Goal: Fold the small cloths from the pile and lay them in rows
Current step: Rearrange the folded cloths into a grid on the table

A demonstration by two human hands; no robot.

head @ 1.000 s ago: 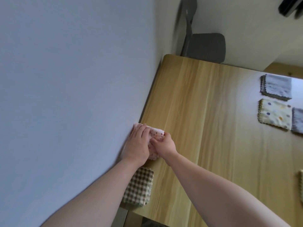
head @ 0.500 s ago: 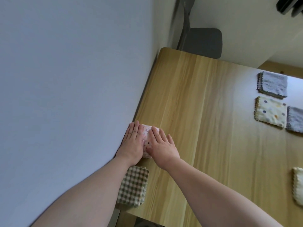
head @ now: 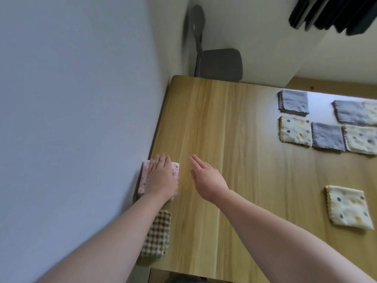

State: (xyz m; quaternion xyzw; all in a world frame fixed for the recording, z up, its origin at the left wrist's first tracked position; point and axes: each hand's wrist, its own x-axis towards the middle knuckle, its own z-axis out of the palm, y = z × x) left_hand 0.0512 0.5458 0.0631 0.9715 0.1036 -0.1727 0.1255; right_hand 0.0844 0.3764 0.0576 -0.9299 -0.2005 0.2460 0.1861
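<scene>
Left hand: your left hand (head: pixel 161 178) lies flat, fingers spread, pressing the pink cloth (head: pixel 145 176) at the table's (head: pixel 214 123) left edge.
Right hand: your right hand (head: pixel 206 176) is spread, holding nothing.
Other cloths: check cloth (head: pixel 158 235) lower left; more cloths at right.

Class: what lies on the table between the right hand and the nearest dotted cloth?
Nothing: the head view shows bare table between the right hand and the dotted cloth.
</scene>
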